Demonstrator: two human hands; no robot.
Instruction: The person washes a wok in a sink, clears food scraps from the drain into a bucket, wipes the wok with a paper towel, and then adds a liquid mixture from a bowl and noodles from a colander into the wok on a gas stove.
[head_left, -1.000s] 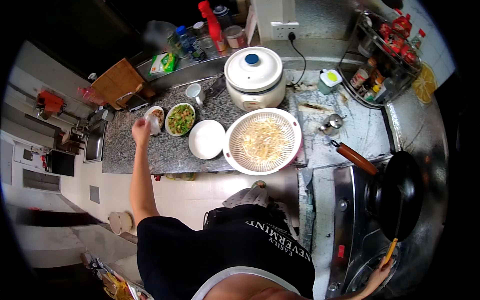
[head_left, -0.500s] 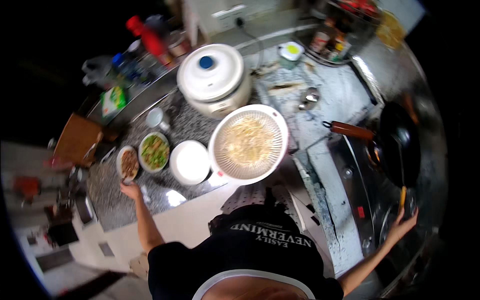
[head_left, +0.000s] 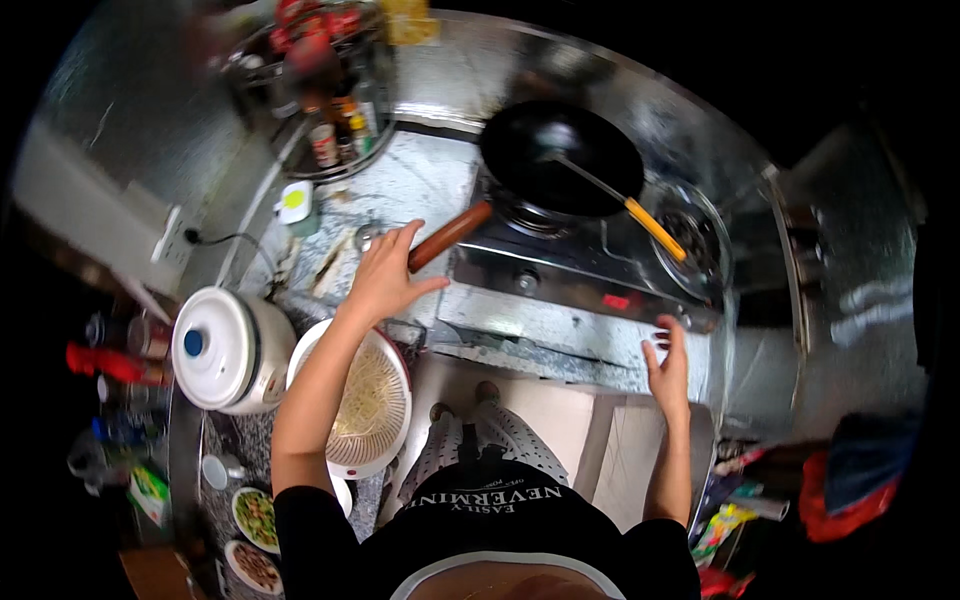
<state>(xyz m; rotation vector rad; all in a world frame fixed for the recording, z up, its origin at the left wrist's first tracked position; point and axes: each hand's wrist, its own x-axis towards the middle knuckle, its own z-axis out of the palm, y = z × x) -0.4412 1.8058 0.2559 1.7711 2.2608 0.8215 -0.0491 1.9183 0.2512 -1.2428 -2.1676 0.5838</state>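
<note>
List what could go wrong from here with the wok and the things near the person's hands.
1. The left hand is open at the end of the wok's brown handle; a bump there could swing or tip the wok.
2. The yellow-handled utensil leans out of the wok with no hand on it, so a jolt might make it slip.
3. The left forearm crosses over the colander; lowering it could upset the contents.

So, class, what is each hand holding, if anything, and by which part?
Nothing is held: the left hand is open by the end of the brown wok handle, touch unclear; the right hand is open and empty.
</note>
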